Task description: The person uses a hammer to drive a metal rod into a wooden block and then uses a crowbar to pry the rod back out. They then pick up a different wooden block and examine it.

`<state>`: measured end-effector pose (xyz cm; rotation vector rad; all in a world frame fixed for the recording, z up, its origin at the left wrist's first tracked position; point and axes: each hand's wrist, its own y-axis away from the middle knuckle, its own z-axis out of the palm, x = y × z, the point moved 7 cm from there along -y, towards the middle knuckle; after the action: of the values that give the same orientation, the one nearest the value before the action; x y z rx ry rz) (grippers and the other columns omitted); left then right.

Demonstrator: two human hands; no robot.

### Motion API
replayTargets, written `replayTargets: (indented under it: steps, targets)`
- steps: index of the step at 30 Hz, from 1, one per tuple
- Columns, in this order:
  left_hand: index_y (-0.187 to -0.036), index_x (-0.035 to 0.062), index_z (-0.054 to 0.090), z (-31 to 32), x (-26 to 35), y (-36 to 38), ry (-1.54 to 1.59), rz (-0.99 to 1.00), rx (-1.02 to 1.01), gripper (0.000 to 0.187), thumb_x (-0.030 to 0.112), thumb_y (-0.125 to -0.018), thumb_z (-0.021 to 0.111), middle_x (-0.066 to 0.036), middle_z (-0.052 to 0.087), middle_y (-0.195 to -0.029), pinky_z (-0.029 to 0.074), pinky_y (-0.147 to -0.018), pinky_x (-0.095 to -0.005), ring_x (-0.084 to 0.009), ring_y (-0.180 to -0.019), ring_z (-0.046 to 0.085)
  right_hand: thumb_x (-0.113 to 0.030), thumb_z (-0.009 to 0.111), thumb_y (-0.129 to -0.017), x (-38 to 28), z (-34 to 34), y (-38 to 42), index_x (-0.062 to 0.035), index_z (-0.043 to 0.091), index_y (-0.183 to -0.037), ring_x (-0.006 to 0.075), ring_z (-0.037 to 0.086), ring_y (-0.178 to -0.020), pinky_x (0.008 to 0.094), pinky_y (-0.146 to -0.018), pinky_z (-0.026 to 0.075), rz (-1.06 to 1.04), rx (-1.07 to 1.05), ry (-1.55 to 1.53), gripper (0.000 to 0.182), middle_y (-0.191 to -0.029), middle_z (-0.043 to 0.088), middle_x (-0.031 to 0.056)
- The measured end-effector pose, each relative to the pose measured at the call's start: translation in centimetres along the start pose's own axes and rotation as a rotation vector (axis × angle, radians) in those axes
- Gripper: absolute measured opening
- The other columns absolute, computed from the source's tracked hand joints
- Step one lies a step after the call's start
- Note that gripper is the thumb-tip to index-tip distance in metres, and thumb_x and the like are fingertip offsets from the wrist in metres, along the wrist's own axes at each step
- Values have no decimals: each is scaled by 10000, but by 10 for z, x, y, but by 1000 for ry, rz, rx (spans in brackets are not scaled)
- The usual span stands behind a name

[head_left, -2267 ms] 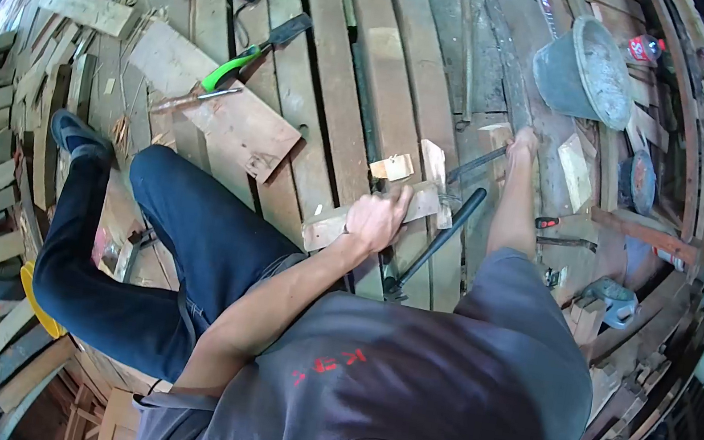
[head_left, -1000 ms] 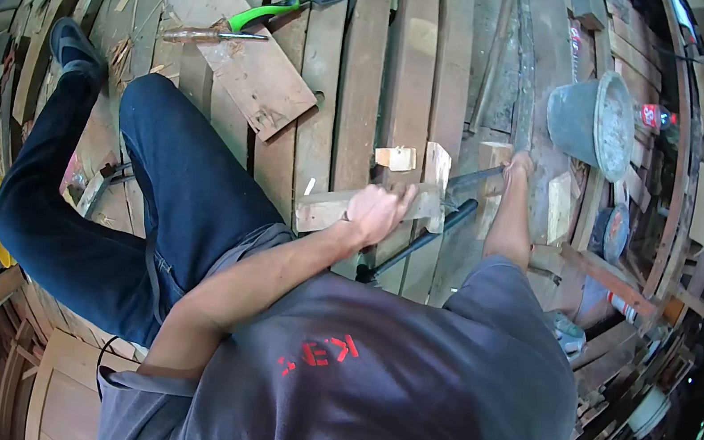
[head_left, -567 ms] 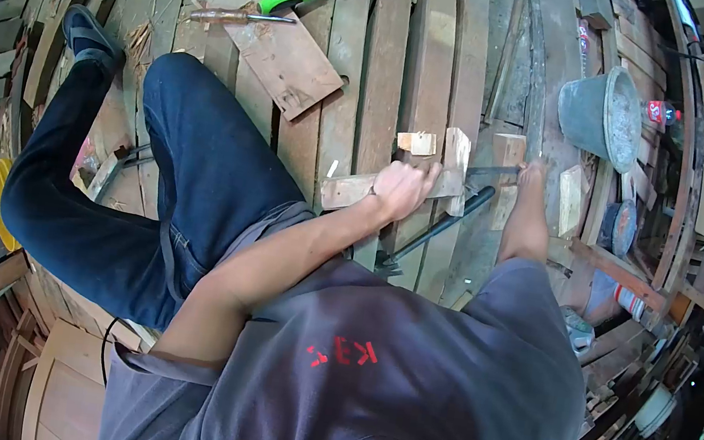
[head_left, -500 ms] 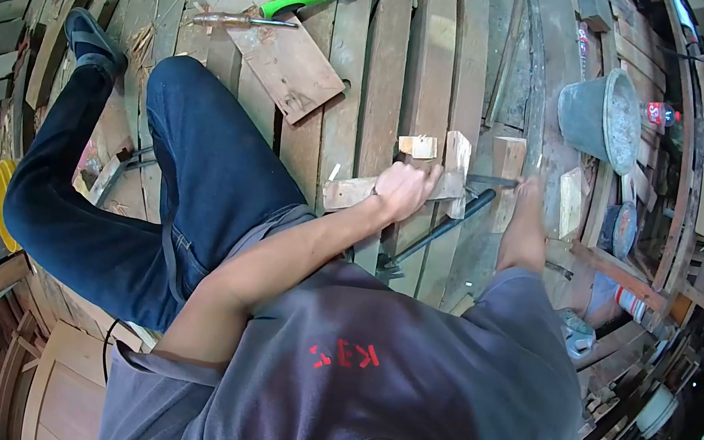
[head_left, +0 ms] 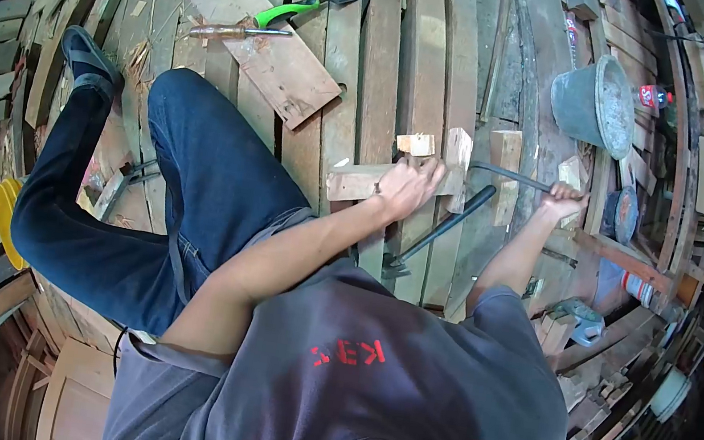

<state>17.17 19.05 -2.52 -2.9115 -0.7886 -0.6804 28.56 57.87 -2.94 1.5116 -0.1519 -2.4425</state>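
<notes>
On plank floor, left hand (head_left: 406,187) clamping wood strip (head_left: 355,182), right hand (head_left: 564,198) gripping saw (head_left: 511,176); cut unfinished, end uncut

From my remote seat I see a floor of rough wooden planks (head_left: 367,51). Taking the grey bucket (head_left: 587,100) as landmark: well to its left lies a flat board (head_left: 255,44), with a green-handled tool (head_left: 296,10) and a screwdriver (head_left: 234,31) on it. Below-left of the bucket, small wood blocks (head_left: 417,144) and a black bar (head_left: 438,232) lie on the planks.
</notes>
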Motion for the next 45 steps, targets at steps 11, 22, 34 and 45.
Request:
replayTargets:
  steps: [11,22,34,45]
  targets:
    - [-1102,28,525,-107,5,79,229,430,211,433,228,-744,663,-154,526,-1082,445,-898,-463,-356,-1003,510,-443,460,-922,-109,162,143,-141,320,-621,106,124,-391,291,-401,105,-293,-536,-2,449,-452,183,-31]
    - [-1227,5,513,-53,-126,105,524,-52,-238,793,465,-648,800,-234,577,-1116,469,-922,-453,-403,-1070,567,-496,456,-910,-87,240,305,-147,282,-610,105,95,-396,293,-397,96,6,-808,-231,492,-447,180,-31]
    - [-1203,31,558,-38,-114,96,324,-107,-209,704,429,-669,784,-184,575,-1180,451,-967,-515,-395,-1155,536,-438,344,-1001,-39,274,416,-123,291,-712,107,159,-443,301,-451,197,-83,-1147,-41,430,-510,210,-28]
    - [-1233,11,540,-30,-100,94,240,-118,-198,748,326,-612,811,-191,568,-1202,436,-990,-487,-382,-1161,539,-260,395,-1020,-14,309,443,-71,309,-651,78,216,-421,271,-404,186,-115,-1085,272,424,-496,269,-12]
